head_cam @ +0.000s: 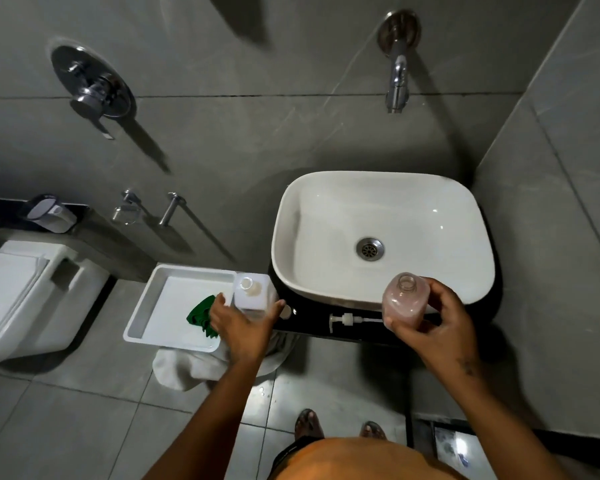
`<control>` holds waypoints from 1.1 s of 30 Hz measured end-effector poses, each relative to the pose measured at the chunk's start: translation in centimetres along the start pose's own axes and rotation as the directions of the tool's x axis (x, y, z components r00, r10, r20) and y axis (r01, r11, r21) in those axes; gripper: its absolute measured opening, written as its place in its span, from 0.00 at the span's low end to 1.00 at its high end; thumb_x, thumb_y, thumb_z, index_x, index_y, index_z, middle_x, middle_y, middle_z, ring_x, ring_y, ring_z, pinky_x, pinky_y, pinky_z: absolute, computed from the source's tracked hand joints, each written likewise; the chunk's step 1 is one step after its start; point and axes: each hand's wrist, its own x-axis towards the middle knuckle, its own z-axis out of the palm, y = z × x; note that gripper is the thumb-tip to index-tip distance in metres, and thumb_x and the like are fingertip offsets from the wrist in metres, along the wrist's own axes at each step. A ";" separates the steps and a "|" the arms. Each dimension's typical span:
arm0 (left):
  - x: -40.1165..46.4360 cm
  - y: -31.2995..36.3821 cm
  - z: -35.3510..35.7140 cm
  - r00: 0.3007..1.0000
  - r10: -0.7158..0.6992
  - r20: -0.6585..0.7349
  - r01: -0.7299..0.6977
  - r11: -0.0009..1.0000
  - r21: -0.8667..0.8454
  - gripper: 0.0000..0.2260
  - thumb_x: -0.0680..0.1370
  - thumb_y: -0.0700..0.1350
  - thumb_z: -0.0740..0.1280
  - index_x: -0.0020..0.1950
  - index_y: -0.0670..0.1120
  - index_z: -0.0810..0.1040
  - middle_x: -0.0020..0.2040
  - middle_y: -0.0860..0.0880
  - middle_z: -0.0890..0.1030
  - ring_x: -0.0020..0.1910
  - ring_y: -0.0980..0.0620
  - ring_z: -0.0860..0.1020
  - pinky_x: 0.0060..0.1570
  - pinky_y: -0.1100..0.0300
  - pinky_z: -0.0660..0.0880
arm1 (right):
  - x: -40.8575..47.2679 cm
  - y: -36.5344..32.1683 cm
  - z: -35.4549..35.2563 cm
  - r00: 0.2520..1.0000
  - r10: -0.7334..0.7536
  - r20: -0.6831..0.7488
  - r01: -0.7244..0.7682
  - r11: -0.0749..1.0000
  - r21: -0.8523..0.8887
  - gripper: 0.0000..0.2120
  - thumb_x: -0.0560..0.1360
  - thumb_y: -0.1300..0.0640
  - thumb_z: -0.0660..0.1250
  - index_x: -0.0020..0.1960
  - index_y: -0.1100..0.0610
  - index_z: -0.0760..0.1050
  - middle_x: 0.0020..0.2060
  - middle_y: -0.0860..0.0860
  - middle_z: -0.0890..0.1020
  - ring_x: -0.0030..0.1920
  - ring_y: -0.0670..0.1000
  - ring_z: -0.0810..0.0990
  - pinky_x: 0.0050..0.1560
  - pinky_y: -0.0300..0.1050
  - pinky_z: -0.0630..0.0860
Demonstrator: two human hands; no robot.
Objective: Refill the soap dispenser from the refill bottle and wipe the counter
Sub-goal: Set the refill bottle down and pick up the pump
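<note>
My right hand (433, 317) grips a clear soap dispenser bottle (406, 301) with pinkish liquid inside, its neck open, over the sink's front rim. The pump head (350, 320) lies on the black counter (312, 327) just left of it. My left hand (243, 320) holds the square white refill bottle (252, 292), uncapped, at the counter's left end, with a small white cap (285, 311) beside my thumb. A green cloth (201, 317) lies in the white tray (153, 306), partly under my left hand.
A white basin (465, 271) fills most of the counter, under a wall spout (397, 77). The tray rests on something covered with a white towel (187, 365). A toilet (32, 296) stands at the left. My feet are on the tiled floor below.
</note>
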 end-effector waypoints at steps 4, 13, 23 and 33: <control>-4.7 -2.8 -0.3 0.983 0.183 -0.019 -0.181 0.982 0.058 0.44 0.66 0.57 0.81 0.72 0.40 0.64 0.70 0.40 0.67 0.71 0.40 0.64 0.72 0.41 0.61 | 0.0 1.0 -0.4 1.000 0.011 -0.027 -0.009 0.998 0.062 0.38 0.57 0.61 0.84 0.59 0.36 0.74 0.60 0.47 0.79 0.62 0.49 0.78 0.51 0.44 0.81; -7.1 -0.2 9.3 0.423 0.719 0.551 -0.865 0.502 0.009 0.13 0.75 0.43 0.74 0.59 0.48 0.84 0.56 0.51 0.84 0.53 0.45 0.81 0.51 0.52 0.78 | -0.7 1.7 -2.0 0.997 0.040 -0.071 -0.032 0.993 0.118 0.37 0.59 0.63 0.84 0.59 0.37 0.75 0.61 0.49 0.79 0.61 0.46 0.79 0.48 0.32 0.79; -5.6 0.0 12.1 0.454 0.618 0.642 -0.873 0.454 0.181 0.21 0.67 0.40 0.73 0.60 0.53 0.82 0.51 0.48 0.83 0.51 0.41 0.81 0.50 0.49 0.73 | -1.9 2.5 -4.7 0.982 0.112 -0.152 -0.096 0.989 0.112 0.35 0.55 0.52 0.83 0.60 0.40 0.76 0.61 0.51 0.80 0.61 0.50 0.80 0.49 0.40 0.81; -5.4 9.5 -2.8 0.553 0.737 0.389 -0.599 0.676 -0.429 0.12 0.71 0.48 0.79 0.52 0.52 0.82 0.50 0.58 0.84 0.49 0.58 0.84 0.49 0.65 0.80 | -1.7 1.7 -4.0 0.992 0.018 -0.121 -0.005 0.994 0.109 0.34 0.58 0.55 0.82 0.61 0.43 0.75 0.60 0.48 0.80 0.61 0.47 0.80 0.51 0.36 0.80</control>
